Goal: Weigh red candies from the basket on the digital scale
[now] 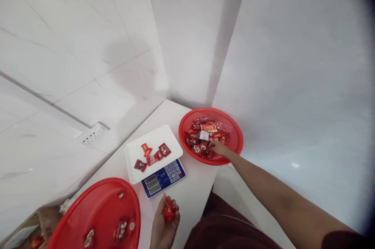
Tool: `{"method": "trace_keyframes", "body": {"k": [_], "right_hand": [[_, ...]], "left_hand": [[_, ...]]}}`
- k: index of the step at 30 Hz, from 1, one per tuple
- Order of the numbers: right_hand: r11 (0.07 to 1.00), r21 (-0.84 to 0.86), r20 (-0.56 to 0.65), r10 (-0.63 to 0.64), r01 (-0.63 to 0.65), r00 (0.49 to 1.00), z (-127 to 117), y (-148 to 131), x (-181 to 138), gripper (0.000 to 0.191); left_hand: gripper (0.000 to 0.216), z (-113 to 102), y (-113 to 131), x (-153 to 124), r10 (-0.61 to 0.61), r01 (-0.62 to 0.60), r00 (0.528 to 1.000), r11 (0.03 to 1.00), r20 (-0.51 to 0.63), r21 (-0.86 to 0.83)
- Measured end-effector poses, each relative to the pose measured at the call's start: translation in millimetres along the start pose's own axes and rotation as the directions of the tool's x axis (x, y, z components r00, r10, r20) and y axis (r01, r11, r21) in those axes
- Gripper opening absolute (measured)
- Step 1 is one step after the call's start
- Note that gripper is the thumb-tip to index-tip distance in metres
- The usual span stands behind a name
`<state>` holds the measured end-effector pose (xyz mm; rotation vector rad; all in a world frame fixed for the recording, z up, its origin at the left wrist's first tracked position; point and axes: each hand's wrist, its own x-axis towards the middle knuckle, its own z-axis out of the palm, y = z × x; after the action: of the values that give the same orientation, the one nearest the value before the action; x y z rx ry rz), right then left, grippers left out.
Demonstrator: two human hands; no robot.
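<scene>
My left hand (164,221) is palm up near the table's front edge, its fingers curled around a few red wrapped candies (169,210). My right hand (218,148) reaches into the far red basket (234,130), fingers closed among the pile of red candy packets (205,136); what it grips is hidden. Between the hands stands a weighing scale (164,176) with a blue keypad. Its white tray (136,171) carries several red candies (152,156).
A second red basket (96,206) at the near left holds a few candies. The white table (193,190) sits in a corner of white tiled walls, with a wall socket (93,135) to the left. A cardboard box (43,219) lies at lower left.
</scene>
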<state>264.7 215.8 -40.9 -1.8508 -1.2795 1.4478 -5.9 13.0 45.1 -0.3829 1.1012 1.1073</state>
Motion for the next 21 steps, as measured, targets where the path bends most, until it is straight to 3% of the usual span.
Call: {"method": "trace_keyframes", "body": {"k": [6,10,13,17,21], "right_hand": [[0.92,0.388,0.144,-0.107,0.043,0.984,10.7,-36.6,-39.4,0.013],[0.744,0.659,0.434,-0.256,-0.11,0.864,28.8,-70.1,-78.1,0.028],[0.736,0.641,0.564,-0.26,-0.218,0.784,47.3,-91.6,-105.5,0.033],[0.854,0.48,0.674,-0.213,-0.201,0.708,73.3,-112.2,-135.0,0.028],[0.93,0.36,0.665,-0.204,-0.069,0.718,95.4,-123.4,-154.4,0.037]], "left_hand": [[0.01,9.6,0.3,-4.8,0.072,-0.067,0.996,0.994,-0.049,0.088],[0.018,25.8,4.0,-10.0,0.147,-0.166,0.982,0.971,0.116,0.173],[0.021,40.5,8.9,-17.1,0.223,-0.274,0.948,0.935,0.227,0.226],[0.033,52.3,15.9,-26.3,0.384,-0.45,0.884,0.852,0.266,0.266],[0.034,50.0,19.1,-31.3,0.524,-0.583,0.812,0.747,0.257,0.319]]}}
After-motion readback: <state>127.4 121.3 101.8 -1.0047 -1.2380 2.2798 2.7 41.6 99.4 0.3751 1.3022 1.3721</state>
